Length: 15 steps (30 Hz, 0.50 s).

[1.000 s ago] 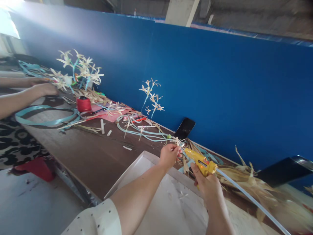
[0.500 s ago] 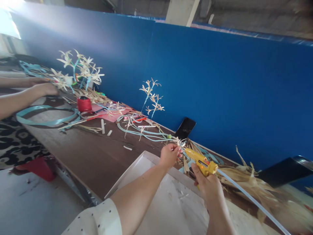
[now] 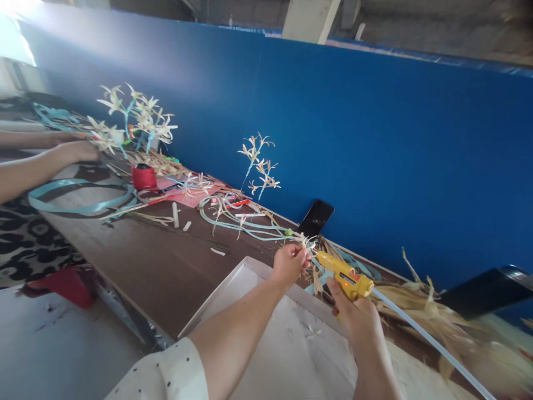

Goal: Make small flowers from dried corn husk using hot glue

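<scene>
My right hand [image 3: 353, 314] grips a yellow glue gun [image 3: 343, 276] with a long clear glue stick [image 3: 428, 343] trailing back to the right. Its nozzle points left at a small pale straw flower [image 3: 303, 241], which my left hand [image 3: 288, 263] pinches by the fingertips. The flower sits at the end of a thin light-blue stem [image 3: 250, 229] that runs left along the brown table [image 3: 150, 261]. Both hands hover over the far edge of a white tray [image 3: 266, 328].
Dried husks [image 3: 420, 311] are piled at the right. A black phone [image 3: 315, 218] leans on the blue wall. Finished flower stems [image 3: 257, 161] stand behind it, with more stems [image 3: 133, 119], a red spool [image 3: 143, 177] and blue ribbon [image 3: 79, 206] further left. Another person's hands [image 3: 73, 150] work at the far left.
The glue gun's nozzle has crept slightly closer to the flower in my left hand. Otherwise nothing has visibly moved.
</scene>
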Each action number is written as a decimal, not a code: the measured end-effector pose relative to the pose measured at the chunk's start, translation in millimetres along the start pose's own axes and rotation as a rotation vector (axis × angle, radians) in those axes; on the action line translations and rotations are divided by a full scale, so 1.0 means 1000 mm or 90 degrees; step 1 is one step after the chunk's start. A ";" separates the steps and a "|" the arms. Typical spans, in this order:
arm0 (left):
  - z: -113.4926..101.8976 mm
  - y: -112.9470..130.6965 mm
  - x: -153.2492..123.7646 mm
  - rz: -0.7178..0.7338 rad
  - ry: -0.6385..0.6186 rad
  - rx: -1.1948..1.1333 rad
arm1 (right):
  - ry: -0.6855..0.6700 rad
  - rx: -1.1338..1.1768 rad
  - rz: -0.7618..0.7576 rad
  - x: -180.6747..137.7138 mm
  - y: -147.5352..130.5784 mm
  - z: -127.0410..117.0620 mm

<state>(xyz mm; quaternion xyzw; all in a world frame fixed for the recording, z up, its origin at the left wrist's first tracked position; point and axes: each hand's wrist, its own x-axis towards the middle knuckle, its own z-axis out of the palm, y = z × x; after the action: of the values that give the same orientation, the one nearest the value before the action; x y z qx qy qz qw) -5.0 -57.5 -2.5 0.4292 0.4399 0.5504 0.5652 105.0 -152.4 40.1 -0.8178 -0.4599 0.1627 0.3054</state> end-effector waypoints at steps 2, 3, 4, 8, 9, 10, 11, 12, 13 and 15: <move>0.000 -0.002 0.001 0.004 -0.001 -0.001 | 0.013 0.003 -0.008 -0.003 -0.002 0.000; 0.000 -0.002 0.001 0.005 0.000 -0.001 | 0.015 0.003 -0.010 -0.004 -0.002 -0.001; 0.000 -0.003 0.002 0.005 0.001 0.001 | 0.014 0.003 -0.011 -0.005 -0.002 -0.001; -0.001 -0.005 0.003 0.005 -0.001 0.006 | 0.006 -0.002 -0.011 -0.003 -0.001 -0.001; -0.001 -0.005 0.004 0.006 -0.001 0.006 | 0.008 -0.003 -0.010 -0.003 0.000 -0.001; -0.001 -0.006 0.004 0.007 -0.001 0.005 | 0.011 -0.003 -0.008 -0.002 0.000 0.000; -0.001 -0.006 0.005 0.007 0.001 0.002 | 0.015 -0.002 -0.006 -0.002 0.001 0.000; -0.001 -0.007 0.005 0.007 0.002 -0.002 | 0.018 0.003 -0.002 -0.002 0.001 0.001; -0.001 -0.007 0.005 0.009 0.002 -0.005 | 0.020 0.008 0.002 -0.002 0.001 0.001; -0.001 -0.007 0.004 0.012 0.001 -0.008 | 0.020 0.016 0.012 -0.003 0.000 0.001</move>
<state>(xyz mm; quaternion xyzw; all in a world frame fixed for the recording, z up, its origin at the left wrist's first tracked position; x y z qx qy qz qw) -4.0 -53.3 -9.2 0.4291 0.4326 0.5588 0.5625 102.5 -154.6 39.5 -0.8205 -0.4455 0.1584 0.3213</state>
